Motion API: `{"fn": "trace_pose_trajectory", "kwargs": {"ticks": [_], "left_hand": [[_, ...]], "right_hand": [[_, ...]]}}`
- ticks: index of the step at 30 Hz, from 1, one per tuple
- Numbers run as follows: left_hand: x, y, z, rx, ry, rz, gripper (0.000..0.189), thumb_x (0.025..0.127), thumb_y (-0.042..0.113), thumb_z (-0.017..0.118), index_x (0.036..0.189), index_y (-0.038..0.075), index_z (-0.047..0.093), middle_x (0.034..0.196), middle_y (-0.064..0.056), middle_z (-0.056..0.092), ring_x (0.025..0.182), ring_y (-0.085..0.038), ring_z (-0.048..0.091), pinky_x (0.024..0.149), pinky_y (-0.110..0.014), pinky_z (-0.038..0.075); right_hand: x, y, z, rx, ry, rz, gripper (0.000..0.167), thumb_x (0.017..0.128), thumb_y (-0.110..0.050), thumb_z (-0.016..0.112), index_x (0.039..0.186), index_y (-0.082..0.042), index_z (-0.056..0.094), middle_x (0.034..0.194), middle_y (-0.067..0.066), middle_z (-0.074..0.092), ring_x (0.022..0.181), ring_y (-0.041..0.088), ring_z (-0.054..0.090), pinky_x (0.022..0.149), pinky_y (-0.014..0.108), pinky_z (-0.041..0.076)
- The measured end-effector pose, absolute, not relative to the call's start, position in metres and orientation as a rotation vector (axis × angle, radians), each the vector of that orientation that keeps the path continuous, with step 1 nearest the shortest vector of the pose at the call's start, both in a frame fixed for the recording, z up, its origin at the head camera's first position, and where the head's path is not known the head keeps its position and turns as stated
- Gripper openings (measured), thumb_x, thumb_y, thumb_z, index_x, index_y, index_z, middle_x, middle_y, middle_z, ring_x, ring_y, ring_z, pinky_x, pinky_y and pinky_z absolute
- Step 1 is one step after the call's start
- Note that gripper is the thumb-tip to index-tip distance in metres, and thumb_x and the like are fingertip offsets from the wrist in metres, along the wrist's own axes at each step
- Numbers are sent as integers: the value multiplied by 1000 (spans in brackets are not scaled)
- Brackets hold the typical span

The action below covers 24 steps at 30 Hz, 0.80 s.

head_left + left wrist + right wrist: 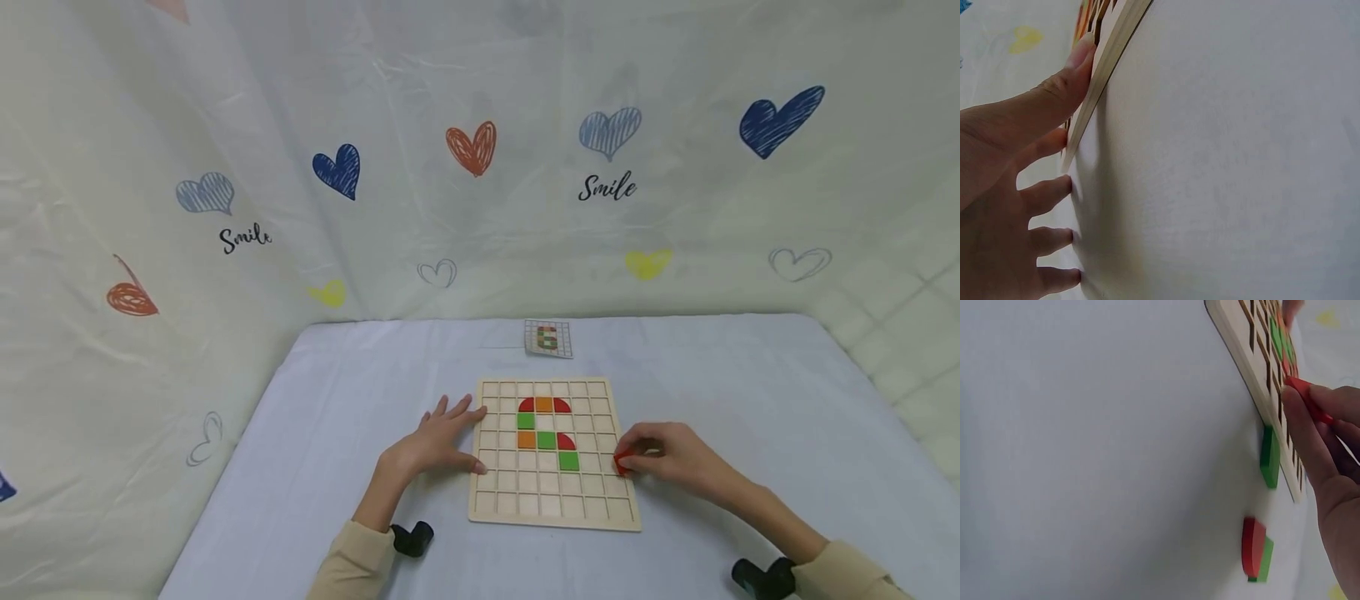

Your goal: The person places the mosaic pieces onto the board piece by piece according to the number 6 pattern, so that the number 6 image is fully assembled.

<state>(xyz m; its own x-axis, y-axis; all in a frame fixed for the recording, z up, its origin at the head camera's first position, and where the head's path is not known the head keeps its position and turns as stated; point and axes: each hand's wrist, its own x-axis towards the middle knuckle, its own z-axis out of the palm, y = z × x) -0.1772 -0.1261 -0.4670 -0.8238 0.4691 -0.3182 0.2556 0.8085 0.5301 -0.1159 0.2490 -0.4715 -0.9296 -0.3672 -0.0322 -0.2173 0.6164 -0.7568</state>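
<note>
My left hand (431, 448) spreads its fingers along the left edge of a wooden grid board (517, 508), thumb and index fingertips on the rim. In the head view, my right hand (675, 457) pinches a red piece (622, 463) between thumb and fingers at the board's right edge. The right wrist view shows this red tile (1311, 403) tilted close over the grid. Set into the board are red rounded pieces (562, 405), orange squares (527, 439) and green squares (568, 461), forming a curved figure in the upper and middle cells.
Behind the board lies a small pattern card (548, 338) showing a coloured figure on a grid. In the right wrist view, a green piece (1269, 459) sits beside the board, with a red rounded piece (1252, 547) and another green piece (1265, 562) farther off on the white cloth.
</note>
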Motion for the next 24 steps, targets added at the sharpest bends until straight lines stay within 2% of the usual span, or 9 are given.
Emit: {"fn": "trace_pose_trajectory", "kwargs": {"ticks": [8, 24], "left_hand": [[-179, -125, -469, 547, 2561, 642, 92, 81, 40, 87, 158, 19, 43, 172, -10, 21, 159, -43, 2, 126, -66, 9], [-178, -126, -469, 535, 2559, 652, 91, 81, 38, 88, 158, 20, 43, 172, -9, 21, 160, -42, 1, 126, -66, 9]], "right_hand": [[-112, 227, -476, -421, 2619, -1252, 8, 89, -19, 80, 95, -16, 75, 88, -8, 72, 80, 5, 62, 74, 20, 56], [-112, 207, -480, -570, 2621, -1272, 12, 88, -16, 81, 99, -16, 78, 92, -10, 73, 80, 0, 63, 76, 20, 58]]}}
